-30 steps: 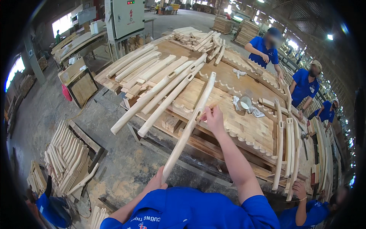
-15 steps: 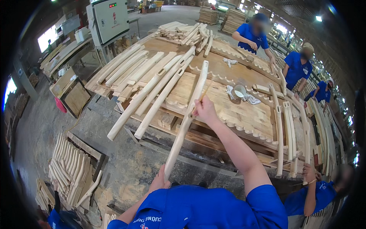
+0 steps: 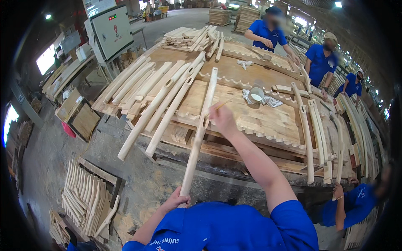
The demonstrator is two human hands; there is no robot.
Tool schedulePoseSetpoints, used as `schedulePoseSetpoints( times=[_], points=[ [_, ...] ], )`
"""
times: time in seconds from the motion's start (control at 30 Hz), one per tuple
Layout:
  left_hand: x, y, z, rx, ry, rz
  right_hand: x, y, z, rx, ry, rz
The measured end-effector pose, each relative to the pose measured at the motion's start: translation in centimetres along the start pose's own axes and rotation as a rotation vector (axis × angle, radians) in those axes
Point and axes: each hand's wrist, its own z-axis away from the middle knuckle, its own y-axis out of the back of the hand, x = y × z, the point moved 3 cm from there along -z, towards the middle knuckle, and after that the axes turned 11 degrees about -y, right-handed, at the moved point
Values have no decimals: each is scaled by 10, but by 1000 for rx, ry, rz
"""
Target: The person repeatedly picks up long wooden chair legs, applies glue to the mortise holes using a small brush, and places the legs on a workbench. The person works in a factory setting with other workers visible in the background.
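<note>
A long pale wooden post (image 3: 195,155) with slots cut through it slants away from my body, its far end over the workbench. Its near end is gripped by my left hand (image 3: 177,200), fingers wrapped round the wood. My right hand (image 3: 223,121), slightly blurred, pinches a thin stick (image 3: 228,101) at a slot midway along the post. The stick's lower end is hard to make out. Beyond that hand, a cup (image 3: 255,95) with white liquid sits tilted among white rags (image 3: 271,101). More slotted posts (image 3: 171,111) lie side by side left of mine.
The workbench (image 3: 167,55) carries scalloped wooden strips (image 3: 268,135) and a pile of short pieces (image 3: 184,38). Co-workers in blue (image 3: 268,32) stand along the far and right sides; one (image 3: 356,205) is close at right. Stacked wooden parts (image 3: 83,196) rest on the floor at left.
The stick in my right hand has tipped flatter, its upper end leaning further right. The post stands a little steeper in view, and the whole view has shifted slightly.
</note>
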Motion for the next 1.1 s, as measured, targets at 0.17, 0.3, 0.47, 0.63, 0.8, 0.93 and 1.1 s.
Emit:
schedulePoseSetpoints(
  times=[0.17, 0.3, 0.47, 0.63, 0.8, 0.93, 1.1],
  points=[
    [46, -19, -23, 126, -169, -456, 11, 89, -13, 275, -343, -594],
    [127, -52, -51, 278, -381, -1944, 25, 128, 13, 268, -419, -713],
    [215, -61, -57, 160, -230, -2268, 28, 150, 25, 274, -456, -806],
    [195, -96, -63, 77, -117, -2282, 41, 171, 18, 218, -507, -789],
    [197, -101, -59, 106, -65, -2369, 53, 172, 34, 159, -580, -801],
    [195, -109, -73, 96, -195, -2068, 62, 180, 12, 74, -608, -816],
    [134, -84, -70, 96, -37, -688, 72, 187, 4, -20, -570, -714]
  ],
)
